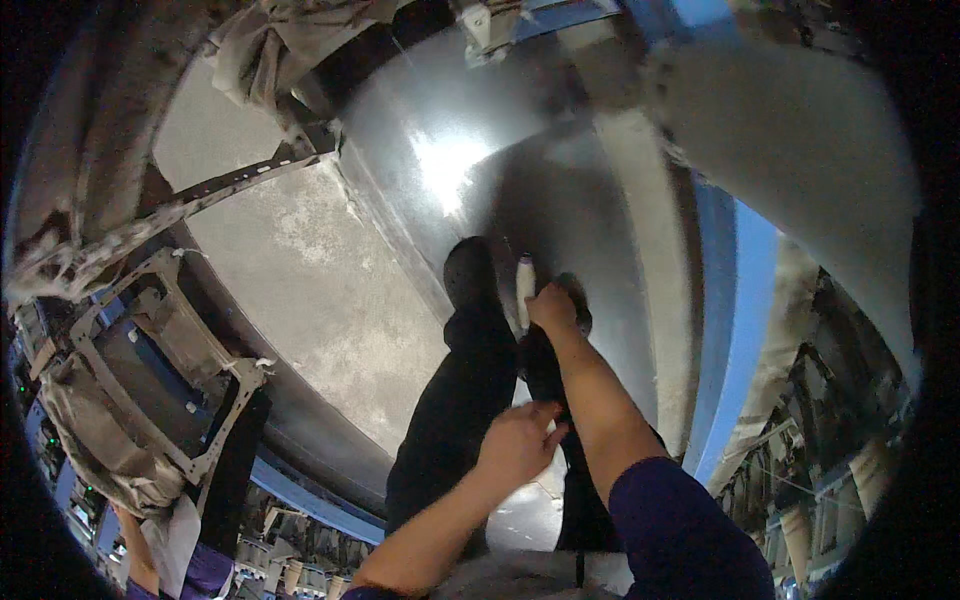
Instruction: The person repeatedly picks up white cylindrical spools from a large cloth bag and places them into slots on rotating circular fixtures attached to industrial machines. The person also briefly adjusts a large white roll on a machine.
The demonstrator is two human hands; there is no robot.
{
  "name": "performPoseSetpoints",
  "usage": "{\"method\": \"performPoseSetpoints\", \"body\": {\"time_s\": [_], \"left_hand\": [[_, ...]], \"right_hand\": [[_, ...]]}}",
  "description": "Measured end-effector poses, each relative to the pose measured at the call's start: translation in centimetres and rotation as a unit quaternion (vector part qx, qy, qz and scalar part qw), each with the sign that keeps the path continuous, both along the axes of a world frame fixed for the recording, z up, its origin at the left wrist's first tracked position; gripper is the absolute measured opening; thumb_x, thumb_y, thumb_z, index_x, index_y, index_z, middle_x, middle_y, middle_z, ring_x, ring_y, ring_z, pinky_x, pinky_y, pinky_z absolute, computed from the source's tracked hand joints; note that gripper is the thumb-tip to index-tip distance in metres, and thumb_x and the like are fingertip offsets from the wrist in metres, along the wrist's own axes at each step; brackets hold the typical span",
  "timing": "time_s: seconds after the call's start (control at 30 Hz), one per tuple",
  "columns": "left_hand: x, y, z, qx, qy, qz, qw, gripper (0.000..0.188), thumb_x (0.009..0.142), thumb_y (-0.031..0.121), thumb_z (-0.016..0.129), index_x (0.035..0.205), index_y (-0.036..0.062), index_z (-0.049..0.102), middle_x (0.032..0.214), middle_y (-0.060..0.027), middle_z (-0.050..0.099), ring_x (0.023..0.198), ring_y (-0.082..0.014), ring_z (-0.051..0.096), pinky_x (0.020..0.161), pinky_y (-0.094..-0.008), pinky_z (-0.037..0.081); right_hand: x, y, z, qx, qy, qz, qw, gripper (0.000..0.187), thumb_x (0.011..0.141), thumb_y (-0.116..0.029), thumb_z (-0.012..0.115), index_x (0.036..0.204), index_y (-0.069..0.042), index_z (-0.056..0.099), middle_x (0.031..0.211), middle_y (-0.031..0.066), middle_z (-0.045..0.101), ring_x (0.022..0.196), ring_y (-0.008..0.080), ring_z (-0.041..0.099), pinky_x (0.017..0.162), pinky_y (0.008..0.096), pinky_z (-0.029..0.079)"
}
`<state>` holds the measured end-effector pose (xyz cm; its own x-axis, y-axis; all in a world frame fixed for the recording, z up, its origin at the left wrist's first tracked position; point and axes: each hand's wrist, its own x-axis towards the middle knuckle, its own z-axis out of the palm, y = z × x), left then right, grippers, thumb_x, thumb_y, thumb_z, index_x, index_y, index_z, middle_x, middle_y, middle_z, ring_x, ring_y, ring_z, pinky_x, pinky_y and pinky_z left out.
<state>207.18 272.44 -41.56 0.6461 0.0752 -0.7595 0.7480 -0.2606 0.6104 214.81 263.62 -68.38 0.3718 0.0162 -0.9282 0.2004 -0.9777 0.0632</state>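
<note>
My right hand [552, 308] reaches forward over my dark-trousered legs and closes around a slim, pale, bobbin-like tube [525, 275]. The tube stands roughly upright in the picture, and a small purple mark shows at its upper tip. Nearer to my body, my left hand [518, 442] is held in front of my thigh with its fingers curled together. Anything between those fingers is hidden or too small to name. The two hands are apart, the right one farther out.
Under my feet lies a shiny dark floor [570, 190] with a bright glare. A worn pale floor strip [310, 270] runs at left, beside a metal frame with cloth [120, 440]. A blue rail [735, 330] borders the right. At lower left shows another person's forearm [135, 550].
</note>
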Motion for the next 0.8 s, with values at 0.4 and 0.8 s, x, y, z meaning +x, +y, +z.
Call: {"method": "performPoseSetpoints", "body": {"time_s": [0.4, 0.8], "left_hand": [[-0.9, 4.6, -0.3, -0.062, -0.035, 0.255, 0.964, 0.023, 0.086, 0.01, 0.066, 0.107, 0.0028, 0.064, 0.104, -0.0131, 0.067, 0.096, -0.0255, 0.065, 0.085, -0.0346, 0.051], [7.2, 9.0, 28.4, -0.236, -0.257, 0.15, 0.925, 0.069, 0.075, 0.009, 0.064, 0.138, 0.0026, 0.037, 0.113, -0.0226, 0.057, 0.1, -0.0385, 0.059, 0.086, -0.0409, 0.047]], "right_hand": [[2.5, 1.8, 1.7, 0.251, -0.25, -0.028, 0.935, 0.049, 0.069, -0.023, 0.076, 0.113, -0.007, 0.062, 0.112, 0.0166, 0.06, 0.104, 0.0384, 0.057, 0.088, 0.0453, 0.047], [12.8, 7.1, 59.1, 0.702, -0.074, -0.006, 0.708, 0.042, 0.07, -0.02, 0.077, 0.101, 0.0, 0.056, 0.126, 0.0261, 0.052, 0.119, 0.0412, 0.051, 0.1, 0.0498, 0.04]]}}
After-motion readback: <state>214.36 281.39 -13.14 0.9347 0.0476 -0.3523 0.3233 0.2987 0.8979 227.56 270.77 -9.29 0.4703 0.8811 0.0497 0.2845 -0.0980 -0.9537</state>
